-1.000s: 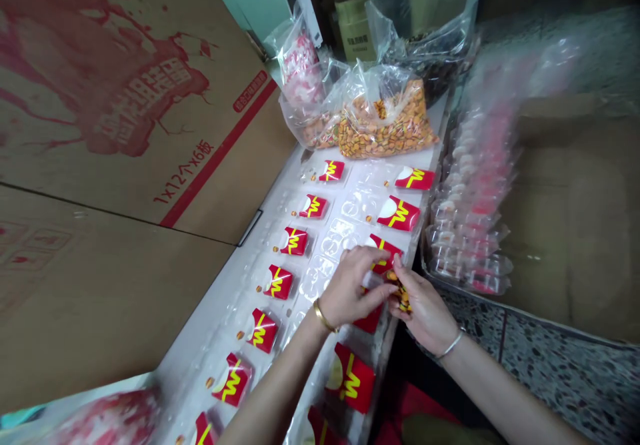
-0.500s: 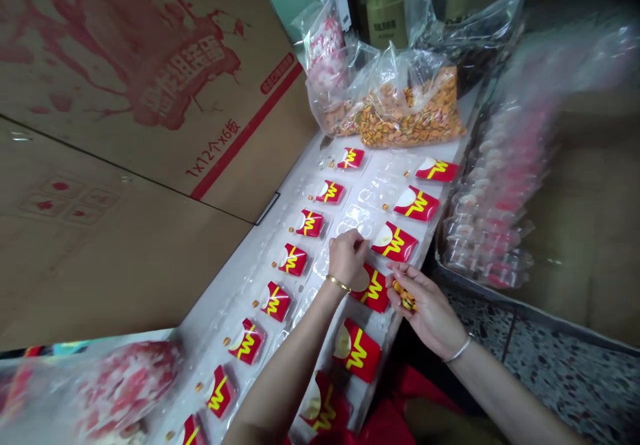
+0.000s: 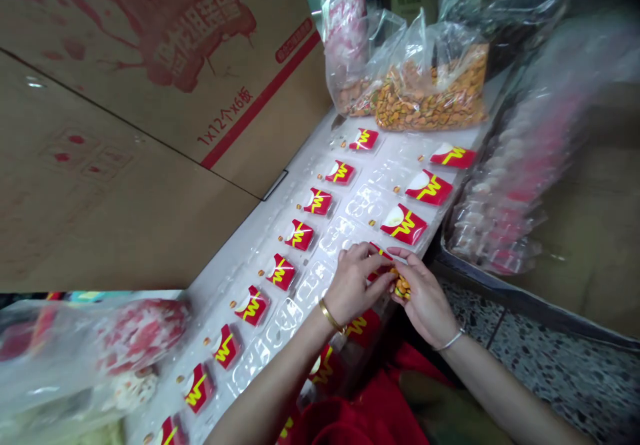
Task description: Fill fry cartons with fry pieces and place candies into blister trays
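Note:
My right hand is cupped around several miniature burgers, small orange-brown pieces. Above them, the bent fingers of my left hand meet the pieces, thumb and fingertips drawn together; whatever they pinch is hidden. Beneath both hands, a red fries-box piece with a yellow zigzag letter is mostly covered. Clear moulded plastic trays run in two rows along the white table. Many hold a similar red piece with a miniature burger beside it.
A clear bag of miniature burgers stands at the far end. Large cartons border the left side. Filled clear packs are stacked in an open box at right. A bag of red-and-white pieces lies lower left.
My left hand has moved from over the trays to the burgers in my right hand, so the hands now meet. The camera view has shifted slightly.

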{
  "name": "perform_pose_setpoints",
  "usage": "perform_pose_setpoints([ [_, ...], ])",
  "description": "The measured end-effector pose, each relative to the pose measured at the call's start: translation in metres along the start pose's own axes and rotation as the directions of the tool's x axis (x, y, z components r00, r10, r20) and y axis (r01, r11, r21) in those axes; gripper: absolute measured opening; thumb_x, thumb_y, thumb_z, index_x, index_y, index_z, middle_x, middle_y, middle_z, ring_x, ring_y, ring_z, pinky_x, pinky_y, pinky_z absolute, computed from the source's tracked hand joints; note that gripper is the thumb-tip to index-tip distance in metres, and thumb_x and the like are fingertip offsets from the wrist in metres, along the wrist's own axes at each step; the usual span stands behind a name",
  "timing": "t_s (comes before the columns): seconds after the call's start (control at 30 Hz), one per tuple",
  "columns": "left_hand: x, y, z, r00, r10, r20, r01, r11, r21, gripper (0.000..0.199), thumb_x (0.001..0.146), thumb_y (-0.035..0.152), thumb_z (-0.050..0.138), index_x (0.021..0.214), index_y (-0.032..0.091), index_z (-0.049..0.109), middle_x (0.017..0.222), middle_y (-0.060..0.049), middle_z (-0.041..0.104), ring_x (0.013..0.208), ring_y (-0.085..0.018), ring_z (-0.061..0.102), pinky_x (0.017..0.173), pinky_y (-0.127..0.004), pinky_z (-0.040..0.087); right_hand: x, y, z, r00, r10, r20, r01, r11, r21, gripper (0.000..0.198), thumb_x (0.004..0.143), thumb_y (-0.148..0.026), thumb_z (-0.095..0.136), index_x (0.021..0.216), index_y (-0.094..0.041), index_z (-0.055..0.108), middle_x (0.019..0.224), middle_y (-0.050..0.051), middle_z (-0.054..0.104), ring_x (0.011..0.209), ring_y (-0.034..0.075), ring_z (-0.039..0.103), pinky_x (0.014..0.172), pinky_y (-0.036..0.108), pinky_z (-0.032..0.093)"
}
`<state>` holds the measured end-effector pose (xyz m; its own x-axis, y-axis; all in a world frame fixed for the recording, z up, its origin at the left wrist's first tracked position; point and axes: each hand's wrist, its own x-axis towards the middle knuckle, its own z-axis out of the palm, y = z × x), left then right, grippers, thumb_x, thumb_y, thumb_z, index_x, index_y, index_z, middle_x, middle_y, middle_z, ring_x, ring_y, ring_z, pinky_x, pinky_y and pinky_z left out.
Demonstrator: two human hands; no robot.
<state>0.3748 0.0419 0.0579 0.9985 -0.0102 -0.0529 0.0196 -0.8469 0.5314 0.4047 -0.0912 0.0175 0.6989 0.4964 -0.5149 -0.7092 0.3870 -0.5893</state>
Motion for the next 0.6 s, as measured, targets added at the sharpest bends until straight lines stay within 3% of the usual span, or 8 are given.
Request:
perform_pose_setpoints([
  [0.1, -0.030, 0.009, -0.001, 1.000, -0.020, -0.007, 0.020, 0.999, -0.036, 0.019, 0.089, 0.032, 0.051, 0.100, 0.026, 0.065, 0.097, -0.006, 0.061, 0.092, -0.019, 0.054, 0.081, -0.035, 0.037, -0.013, 0.012, 0.003, 0.997, 0.051, 0.058, -0.049, 0.998, -0.033, 0.031, 0.078, -0.042, 0.065, 0.103, -0.026, 0.056, 0.072, -0.002, 0.057, 0.057, 0.009, 0.048, 0.044, 0.018, 0.031],
  [0.17, -0.044, 0.000, -0.003, 0.993, -0.057, -0.101, 0.047, 0.993, -0.106, 0.018, 0.089, 0.030, 0.050, 0.099, 0.025, 0.064, 0.096, -0.006, 0.063, 0.090, -0.019, 0.055, 0.081, -0.035, 0.039, -0.020, 0.019, 0.004, 0.988, 0.102, 0.117, -0.102, 0.995, -0.002, 0.032, 0.077, -0.043, 0.066, 0.101, -0.025, 0.055, 0.072, -0.002, 0.058, 0.053, 0.009, 0.045, 0.042, 0.018, 0.027],
  [0.3, -0.055, -0.035, -0.005, 0.899, -0.262, -0.352, 0.198, 0.958, -0.208, 0.015, 0.087, 0.032, 0.054, 0.095, 0.021, 0.062, 0.090, -0.005, 0.065, 0.084, -0.018, 0.058, 0.079, -0.033, 0.042, -0.030, 0.026, 0.004, 0.968, 0.177, 0.178, -0.185, 0.982, 0.027, 0.028, 0.078, -0.041, 0.065, 0.096, -0.023, 0.055, 0.074, 0.001, 0.061, 0.048, 0.006, 0.041, 0.041, 0.018, 0.021],
  [0.37, -0.053, -0.050, 0.000, 0.884, -0.303, -0.355, 0.266, 0.952, -0.151, 0.014, 0.086, 0.031, 0.055, 0.092, 0.020, 0.061, 0.088, -0.004, 0.065, 0.083, -0.018, 0.058, 0.079, -0.033, 0.041, -0.033, 0.028, 0.004, 0.966, 0.194, 0.171, -0.205, 0.977, 0.053, 0.023, 0.078, -0.035, 0.066, 0.093, -0.021, 0.055, 0.076, 0.001, 0.062, 0.051, 0.007, 0.043, 0.042, 0.017, 0.023],
  [0.43, -0.048, -0.058, 0.006, 0.899, -0.296, -0.322, 0.300, 0.953, -0.041, 0.012, 0.086, 0.029, 0.054, 0.088, 0.020, 0.061, 0.088, -0.004, 0.065, 0.085, -0.018, 0.057, 0.080, -0.033, 0.038, -0.035, 0.029, 0.004, 0.963, 0.219, 0.157, -0.232, 0.970, 0.075, 0.021, 0.077, -0.028, 0.065, 0.093, -0.020, 0.056, 0.082, 0.002, 0.063, 0.058, 0.008, 0.048, 0.046, 0.016, 0.029],
  [0.6, -0.036, -0.059, 0.021, 0.919, -0.261, -0.294, 0.328, 0.922, 0.206, 0.013, 0.087, 0.026, 0.050, 0.084, 0.020, 0.061, 0.086, -0.004, 0.061, 0.087, -0.020, 0.052, 0.080, -0.036, 0.032, -0.037, 0.033, 0.006, 0.967, 0.217, 0.134, -0.222, 0.975, 0.026, 0.023, 0.076, -0.024, 0.064, 0.096, -0.018, 0.055, 0.089, 0.004, 0.064, 0.061, 0.008, 0.051, 0.048, 0.017, 0.032],
])
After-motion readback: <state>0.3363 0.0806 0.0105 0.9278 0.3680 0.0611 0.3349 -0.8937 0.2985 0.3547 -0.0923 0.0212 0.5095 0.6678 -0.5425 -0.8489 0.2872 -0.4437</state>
